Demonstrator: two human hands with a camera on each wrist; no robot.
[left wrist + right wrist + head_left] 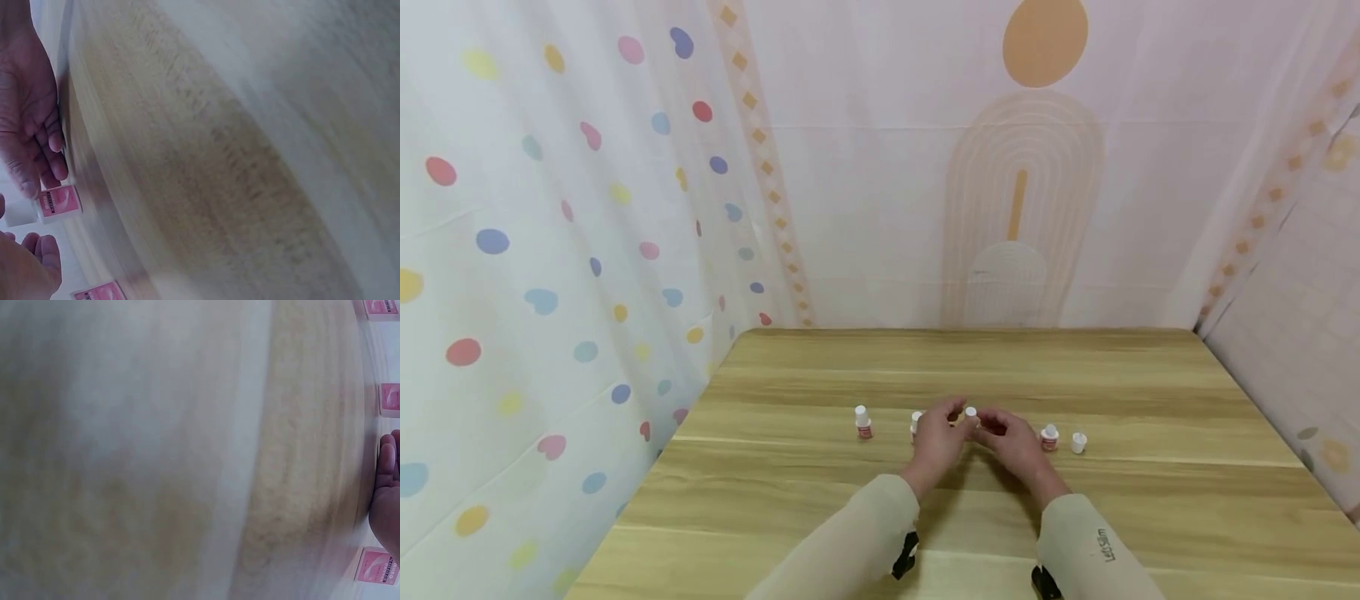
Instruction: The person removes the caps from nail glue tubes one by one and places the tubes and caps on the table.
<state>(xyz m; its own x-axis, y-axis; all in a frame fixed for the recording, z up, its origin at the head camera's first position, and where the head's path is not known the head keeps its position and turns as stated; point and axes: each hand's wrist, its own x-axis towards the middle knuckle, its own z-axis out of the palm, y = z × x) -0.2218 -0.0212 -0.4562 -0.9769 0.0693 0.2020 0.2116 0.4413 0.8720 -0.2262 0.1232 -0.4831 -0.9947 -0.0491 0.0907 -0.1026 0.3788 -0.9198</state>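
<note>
Between my two hands stands a small white-capped bottle (60, 200) with a pink label; only its cap (971, 412) shows clearly from the head. My right hand (1011, 442) is bent round its right side, thumb at the shoulder just below the cap, other fingers curled behind. From the left, my left hand (938, 437) closes on the same bottle with thumb and forefinger, its lower fingers a little apart from the label. Another capped bottle (915, 422) is partly hidden behind the left hand. Right of the right hand stands an uncapped bottle (1049, 438).
A loose white cap (1078, 442) lies to the right of the uncapped bottle. At the left of the row stands one more capped bottle (863, 422). The wooden table (820, 367) ends at patterned curtains (880, 208) behind and at both sides.
</note>
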